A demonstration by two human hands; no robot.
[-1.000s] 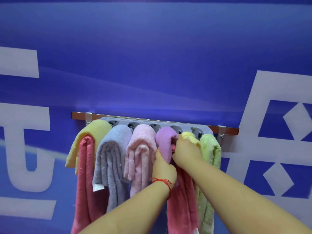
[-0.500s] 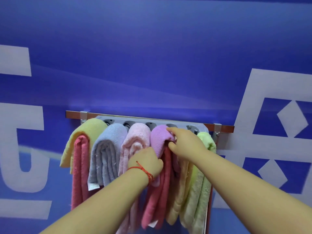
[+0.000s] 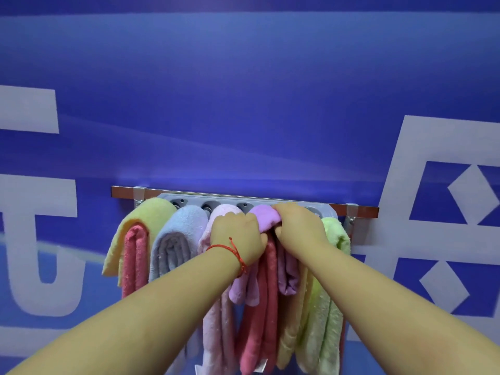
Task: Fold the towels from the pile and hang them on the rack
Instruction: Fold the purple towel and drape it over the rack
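- Two bare forearms rise from the lower corners of the frame toward centre; a red string bracelet (image 3: 236, 253) sits on the left wrist.
- Left hand (image 3: 239, 236): knuckles up, fingers curled down into the fold of the purple towel (image 3: 266, 219), gripping its left side at centre frame.
- Right hand (image 3: 299, 226): fingers curled over the top of the same purple towel, pinching it from the right. The two hands are almost touching.
- Purple towel is draped over a peg of the rack (image 3: 243, 201); its ends hang below the hands, beside a red towel (image 3: 263, 307) hanging between the arms.
- Right of these: a pale yellow towel (image 3: 290, 334), then a green towel (image 3: 328, 293) at the rack's right end.
- Left of the hands: pink towel (image 3: 219, 320), grey-blue towel (image 3: 176, 239), then a yellow towel (image 3: 140, 220) with a second red towel (image 3: 135, 255) in front of it.
- Rack is fixed to a brown rail (image 3: 362, 211) on a blue wall (image 3: 243, 104) bearing large white shapes.
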